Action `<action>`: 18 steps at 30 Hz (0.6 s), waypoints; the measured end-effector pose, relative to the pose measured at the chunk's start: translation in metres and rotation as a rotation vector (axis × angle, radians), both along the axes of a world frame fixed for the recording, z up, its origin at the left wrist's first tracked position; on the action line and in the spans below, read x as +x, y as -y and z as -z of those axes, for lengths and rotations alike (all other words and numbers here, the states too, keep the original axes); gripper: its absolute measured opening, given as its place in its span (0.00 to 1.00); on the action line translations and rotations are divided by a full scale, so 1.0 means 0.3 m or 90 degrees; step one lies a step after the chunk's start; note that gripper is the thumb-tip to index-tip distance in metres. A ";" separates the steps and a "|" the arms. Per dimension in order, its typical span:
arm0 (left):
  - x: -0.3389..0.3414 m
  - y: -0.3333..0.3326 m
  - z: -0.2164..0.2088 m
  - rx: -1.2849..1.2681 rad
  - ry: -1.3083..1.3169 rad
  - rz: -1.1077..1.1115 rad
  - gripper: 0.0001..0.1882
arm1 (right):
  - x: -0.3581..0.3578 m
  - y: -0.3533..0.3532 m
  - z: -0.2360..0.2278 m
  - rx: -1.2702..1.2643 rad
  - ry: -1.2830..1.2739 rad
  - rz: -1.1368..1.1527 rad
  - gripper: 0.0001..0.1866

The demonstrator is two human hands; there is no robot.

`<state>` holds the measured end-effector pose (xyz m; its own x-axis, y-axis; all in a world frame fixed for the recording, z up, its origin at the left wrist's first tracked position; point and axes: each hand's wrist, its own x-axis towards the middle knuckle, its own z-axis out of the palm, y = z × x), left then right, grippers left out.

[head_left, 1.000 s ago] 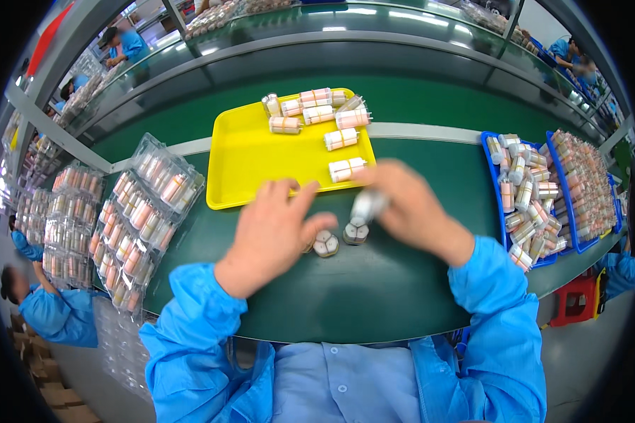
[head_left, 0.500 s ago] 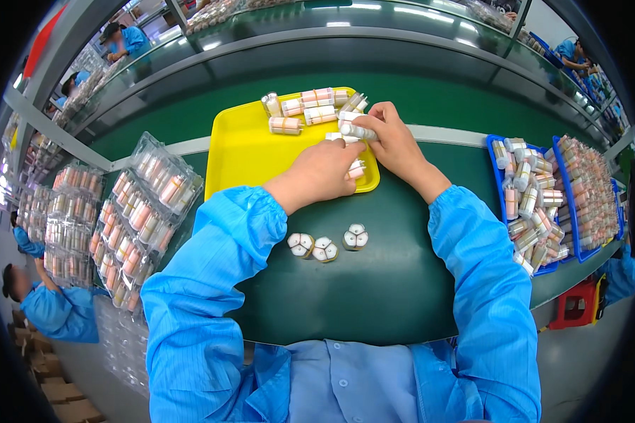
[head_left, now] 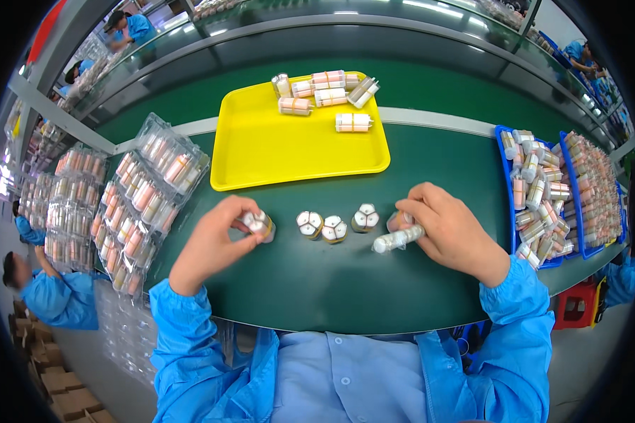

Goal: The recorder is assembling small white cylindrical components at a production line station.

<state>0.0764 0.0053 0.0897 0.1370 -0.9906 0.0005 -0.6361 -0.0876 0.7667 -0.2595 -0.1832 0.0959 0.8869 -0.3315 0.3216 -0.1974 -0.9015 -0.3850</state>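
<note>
Between the thumb and fingers of my left hand [head_left: 212,243] is a bundle of three cylinders [head_left: 259,225], its white ends facing up, at the table's surface. My right hand [head_left: 455,233] is closed round a pinkish cylinder bundle [head_left: 400,221], partly hidden by the fingers. A whitish, glossy tube-shaped piece [head_left: 398,240] also sticks out leftward from under that hand. Three more upright bundles [head_left: 334,229] stand on the green table between my hands, showing white three-part ends. Beyond them lies a yellow tray [head_left: 289,151] with several banded bundles [head_left: 353,123] lying in its far right part.
Clear plastic trays [head_left: 137,204] filled with bundles lean at the left. Blue bins [head_left: 504,183] heaped with bundles stand at the right. A metal rail [head_left: 437,121] crosses behind the tray. Co-workers in blue [head_left: 60,299] sit farther off; a red stool-like object [head_left: 575,304] is at lower right.
Both hands have left the yellow tray and come nearer, spreading apart to either side of the standing bundles. They brought bundles along; fewer remain in the tray's right side.
</note>
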 end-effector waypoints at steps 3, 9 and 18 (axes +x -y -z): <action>-0.078 -0.054 0.049 -0.014 0.001 0.023 0.22 | -0.009 -0.066 0.013 0.022 -0.012 -0.014 0.15; -0.206 -0.071 0.043 -0.037 0.089 0.078 0.26 | 0.014 -0.185 0.077 -0.006 -0.046 -0.063 0.17; 0.085 0.409 -0.005 -0.286 0.500 0.006 0.15 | 0.212 0.247 0.020 -0.109 0.139 0.033 0.22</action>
